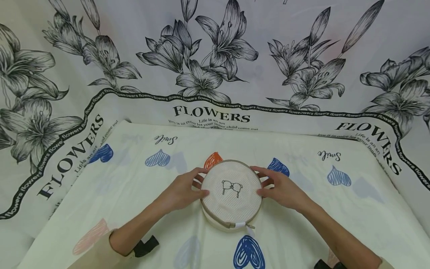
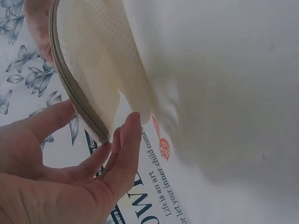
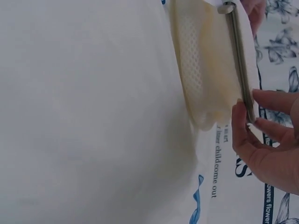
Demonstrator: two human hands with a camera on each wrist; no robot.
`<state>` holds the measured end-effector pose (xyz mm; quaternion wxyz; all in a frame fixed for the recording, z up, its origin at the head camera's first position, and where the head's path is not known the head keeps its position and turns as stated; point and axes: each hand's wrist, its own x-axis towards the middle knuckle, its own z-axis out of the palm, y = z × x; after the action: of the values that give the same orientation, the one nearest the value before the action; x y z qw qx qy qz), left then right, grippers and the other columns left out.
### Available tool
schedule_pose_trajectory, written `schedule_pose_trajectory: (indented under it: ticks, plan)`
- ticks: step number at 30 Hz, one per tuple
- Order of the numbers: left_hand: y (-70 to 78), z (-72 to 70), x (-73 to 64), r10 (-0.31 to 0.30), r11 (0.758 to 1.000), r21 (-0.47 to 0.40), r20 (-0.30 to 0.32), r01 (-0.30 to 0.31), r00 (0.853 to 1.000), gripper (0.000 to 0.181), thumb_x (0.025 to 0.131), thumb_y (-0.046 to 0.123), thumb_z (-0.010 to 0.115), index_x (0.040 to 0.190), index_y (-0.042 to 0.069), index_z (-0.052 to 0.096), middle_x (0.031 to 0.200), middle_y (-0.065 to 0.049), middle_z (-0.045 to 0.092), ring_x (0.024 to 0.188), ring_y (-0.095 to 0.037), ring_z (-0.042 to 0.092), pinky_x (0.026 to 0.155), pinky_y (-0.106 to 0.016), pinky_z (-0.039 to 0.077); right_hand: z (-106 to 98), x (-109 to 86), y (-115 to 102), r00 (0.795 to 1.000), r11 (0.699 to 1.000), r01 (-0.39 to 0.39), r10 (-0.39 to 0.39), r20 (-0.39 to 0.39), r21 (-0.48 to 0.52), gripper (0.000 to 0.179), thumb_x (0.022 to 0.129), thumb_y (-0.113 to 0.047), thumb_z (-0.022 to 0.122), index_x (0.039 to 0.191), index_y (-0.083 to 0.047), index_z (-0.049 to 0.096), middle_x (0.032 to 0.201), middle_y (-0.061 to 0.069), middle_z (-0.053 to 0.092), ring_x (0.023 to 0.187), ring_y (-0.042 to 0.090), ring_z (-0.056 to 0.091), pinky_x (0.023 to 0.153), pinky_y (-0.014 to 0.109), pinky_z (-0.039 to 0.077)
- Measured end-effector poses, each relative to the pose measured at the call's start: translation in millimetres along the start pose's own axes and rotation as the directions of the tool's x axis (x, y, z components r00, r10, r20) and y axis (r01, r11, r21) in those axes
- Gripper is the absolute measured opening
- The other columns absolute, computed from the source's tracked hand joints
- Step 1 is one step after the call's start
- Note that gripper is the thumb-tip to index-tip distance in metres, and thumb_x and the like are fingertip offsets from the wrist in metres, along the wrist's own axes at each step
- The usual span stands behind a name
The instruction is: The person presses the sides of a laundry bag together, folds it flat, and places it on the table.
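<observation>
A round, cream-white mesh laundry bag (image 1: 231,209) with two outlined sheep on its lid stands on the cloth between both hands. A beige zipper (image 2: 77,95) rings its top edge, and the white zipper pull (image 1: 240,225) lies at the side near the person. My left hand (image 1: 183,191) pinches the rim at the left, thumb on the lid and fingers against the edge. On the right side, my right hand (image 1: 285,188) holds the rim between thumb and fingers. The soft mesh wall (image 3: 194,60) hangs below the zipper in the right wrist view.
A pale cloth (image 1: 134,209) with printed hearts covers the table. Behind it rises a white flower-printed curtain (image 1: 255,86) with a black lettered band. Dark straps (image 1: 146,246) show at the sleeve ends.
</observation>
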<state>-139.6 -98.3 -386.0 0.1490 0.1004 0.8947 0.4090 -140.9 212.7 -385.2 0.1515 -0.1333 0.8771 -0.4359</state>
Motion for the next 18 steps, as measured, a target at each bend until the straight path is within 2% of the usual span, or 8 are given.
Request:
schedule_pose_trajectory:
  ticks: [9, 13, 15, 18]
  plan:
    - [0.1, 4.8, -0.2, 0.032, 0.996, 0.08, -0.018, -0.031, 0.999, 0.062, 0.081, 0.013, 0.083, 0.137, 0.01, 0.055, 0.11, -0.001, 0.064, 0.099, -0.016, 0.062, 0.079, -0.03, 0.053, 2.2, 1.7, 4.5, 0.999, 0.998, 0.037, -0.037, -0.004, -0.055, 0.065, 0.087, -0.006, 0.075, 0.146, -0.014, 0.05, 0.13, 0.013, 0.059, 0.104, 0.024, 0.065, 0.079, 0.031, 0.058]
    - [1.7, 8.8, -1.8, 0.076, 0.982, 0.176, -0.029, -0.069, 0.997, 0.069, 0.082, 0.015, 0.083, 0.142, 0.009, 0.051, 0.124, -0.006, 0.061, 0.109, -0.022, 0.061, 0.09, -0.037, 0.053, 8.3, 0.6, 5.7, 0.998, 0.988, 0.043, -0.05, -0.045, -0.151, 0.065, 0.086, -0.005, 0.077, 0.145, -0.014, 0.051, 0.134, 0.013, 0.055, 0.105, 0.025, 0.065, 0.077, 0.029, 0.058]
    - [3.2, 10.4, -3.4, 0.097, 0.969, 0.233, -0.026, -0.088, 0.995, 0.072, 0.082, 0.017, 0.083, 0.145, 0.012, 0.049, 0.135, -0.008, 0.056, 0.12, -0.026, 0.058, 0.097, -0.043, 0.05, 13.4, 0.6, 5.6, 0.993, 0.964, 0.071, -0.093, -0.075, -0.256, 0.065, 0.084, -0.007, 0.079, 0.144, -0.014, 0.053, 0.135, 0.011, 0.053, 0.109, 0.025, 0.063, 0.08, 0.03, 0.058]
    - [5.6, 11.6, -6.2, 0.14, 0.941, 0.312, -0.007, -0.131, 0.99, 0.074, 0.083, 0.021, 0.082, 0.148, 0.018, 0.047, 0.148, -0.009, 0.046, 0.133, -0.03, 0.048, 0.105, -0.05, 0.043, 21.2, -0.3, 3.2, 0.973, 0.894, 0.146, -0.208, -0.103, -0.423, 0.066, 0.082, -0.008, 0.08, 0.142, -0.014, 0.055, 0.142, 0.009, 0.049, 0.12, 0.027, 0.057, 0.089, 0.037, 0.056]
